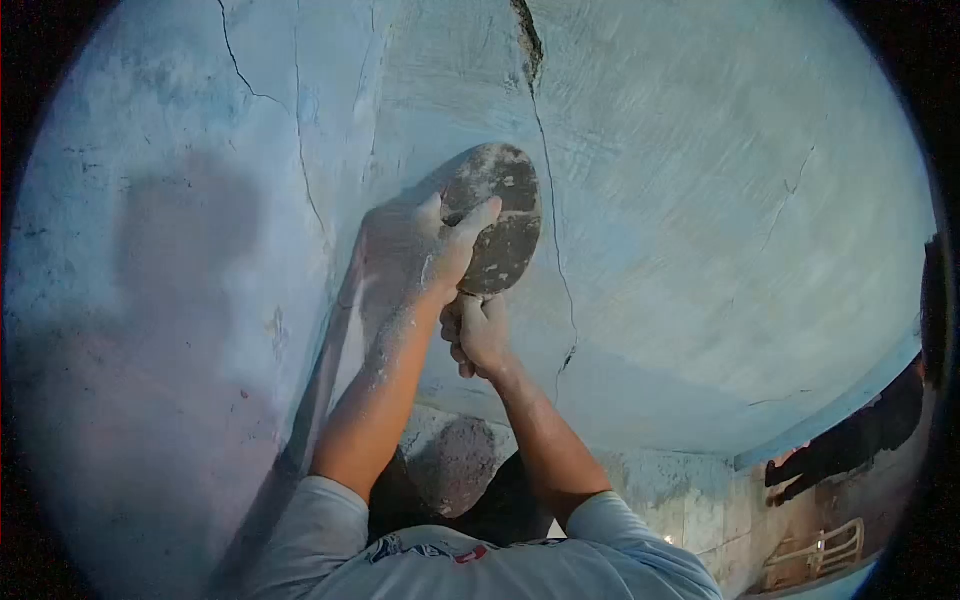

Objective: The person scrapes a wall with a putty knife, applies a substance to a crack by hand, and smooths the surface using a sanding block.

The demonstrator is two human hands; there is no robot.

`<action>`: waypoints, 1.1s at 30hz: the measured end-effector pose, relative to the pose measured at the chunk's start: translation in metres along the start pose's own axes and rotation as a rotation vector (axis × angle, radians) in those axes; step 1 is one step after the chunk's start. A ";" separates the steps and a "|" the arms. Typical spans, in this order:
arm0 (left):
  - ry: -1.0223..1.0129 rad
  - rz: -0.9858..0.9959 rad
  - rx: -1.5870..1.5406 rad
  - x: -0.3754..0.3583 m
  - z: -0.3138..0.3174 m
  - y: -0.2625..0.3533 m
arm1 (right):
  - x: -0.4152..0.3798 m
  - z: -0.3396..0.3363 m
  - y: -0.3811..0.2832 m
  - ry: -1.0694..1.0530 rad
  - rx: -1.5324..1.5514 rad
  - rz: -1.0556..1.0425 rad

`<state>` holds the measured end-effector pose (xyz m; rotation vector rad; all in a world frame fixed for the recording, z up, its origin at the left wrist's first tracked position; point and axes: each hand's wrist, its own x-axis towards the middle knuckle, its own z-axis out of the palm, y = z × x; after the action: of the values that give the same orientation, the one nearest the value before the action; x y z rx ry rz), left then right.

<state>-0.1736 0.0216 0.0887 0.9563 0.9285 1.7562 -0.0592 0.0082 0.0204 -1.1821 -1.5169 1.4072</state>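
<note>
A dusty, dark, flat tool with a rounded oval face (508, 250) is held up close to the pale blue plastered wall (680, 230). My left hand (455, 250) grips its left side, with a finger or thumb lying over the face and the rest hidden. Below it, my right hand (482, 335) is closed at the tool's lower end, apparently round a handle that the fingers cover. White dust coats both hands and my left forearm. Just right of the tool, a long thin crack (560, 260) runs down the wall, widening into a broken gap (527, 45) at the top.
More cracks (303, 160) mark the left wall, where my shadow falls. Between my legs lies a rough grey patch (455, 465). At far right are a person in dark clothing (880, 425) and a pale slatted chair (820, 555).
</note>
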 end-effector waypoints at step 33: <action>-0.070 0.033 -0.022 0.003 0.006 0.015 | -0.001 -0.005 -0.006 0.005 -0.021 -0.027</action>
<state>-0.1746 0.0208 0.1053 1.0171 0.8517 1.7457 -0.0554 0.0085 0.0271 -1.1734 -1.5417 1.3727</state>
